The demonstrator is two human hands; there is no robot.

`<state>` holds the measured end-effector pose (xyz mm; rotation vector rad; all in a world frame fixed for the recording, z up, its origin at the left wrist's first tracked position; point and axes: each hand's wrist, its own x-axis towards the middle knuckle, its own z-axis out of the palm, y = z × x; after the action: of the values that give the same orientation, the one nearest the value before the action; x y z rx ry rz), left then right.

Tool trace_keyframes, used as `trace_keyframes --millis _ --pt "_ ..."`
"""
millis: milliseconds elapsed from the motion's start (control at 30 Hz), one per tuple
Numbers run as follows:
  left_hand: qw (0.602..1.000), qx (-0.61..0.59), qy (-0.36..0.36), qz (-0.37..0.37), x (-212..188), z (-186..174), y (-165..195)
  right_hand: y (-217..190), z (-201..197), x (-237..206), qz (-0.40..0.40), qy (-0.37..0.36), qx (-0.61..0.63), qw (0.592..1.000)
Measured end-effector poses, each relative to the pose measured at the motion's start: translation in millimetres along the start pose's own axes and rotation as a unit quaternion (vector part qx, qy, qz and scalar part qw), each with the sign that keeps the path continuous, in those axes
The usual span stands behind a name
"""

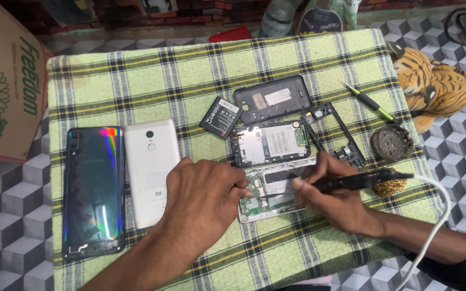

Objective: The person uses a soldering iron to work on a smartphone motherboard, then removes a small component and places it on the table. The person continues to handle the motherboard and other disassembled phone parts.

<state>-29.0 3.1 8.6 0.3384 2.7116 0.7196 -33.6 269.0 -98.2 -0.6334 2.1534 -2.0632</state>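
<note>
My left hand (203, 199) rests on the left end of an opened white phone (276, 196) with its circuit board bare, fingers pressing it down. My right hand (333, 194) grips a black soldering iron (362, 180), its thin metal tip lying across the board towards my left fingers. A white cord (432, 226) runs from the iron off the lower right. Just behind lies another opened phone body (271, 143) with a bare battery bay.
On the green checked cloth (163, 75): a dark glossy phone (93, 188), a white phone back (149, 167), a black battery (221, 117), a grey back cover (272, 98), a black frame (333, 132), a green-handled tool (370, 102), a round tin (392, 141), brass wool (389, 186). Tiger toy (432, 83) right, cardboard box (6, 81) left.
</note>
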Motion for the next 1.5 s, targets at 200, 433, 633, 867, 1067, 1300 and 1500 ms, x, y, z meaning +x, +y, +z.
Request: trace_keyframes --millis 200,433,633,867,1067,1300,1500 --pt "1.000 -0.016 0.009 0.011 -3 -2 -4 3 3 -2 0.021 0.012 0.042 0.999" --pt "0.996 -0.043 -0.057 -0.058 1 -3 0 -1 3 -2 0.019 0.004 0.000 1.000" --pt "0.998 -0.025 -0.022 -0.044 -3 -7 5 -8 3 -3 0.036 -0.015 0.041 0.998" --pt "0.997 -0.018 -0.024 -0.064 -3 -7 13 -18 5 -3 0.108 0.020 0.000 0.994" --pt "0.998 0.022 0.057 0.005 -10 2 16 -22 2 -6 0.112 -0.005 0.030 0.993" --pt "0.997 0.018 -0.018 -0.076 -4 0 27 -26 -4 -6 0.081 -0.039 0.041 0.995" --pt "0.992 0.035 -0.057 -0.105 0 -2 30 -29 -4 -6 0.053 -0.047 0.005 0.997"
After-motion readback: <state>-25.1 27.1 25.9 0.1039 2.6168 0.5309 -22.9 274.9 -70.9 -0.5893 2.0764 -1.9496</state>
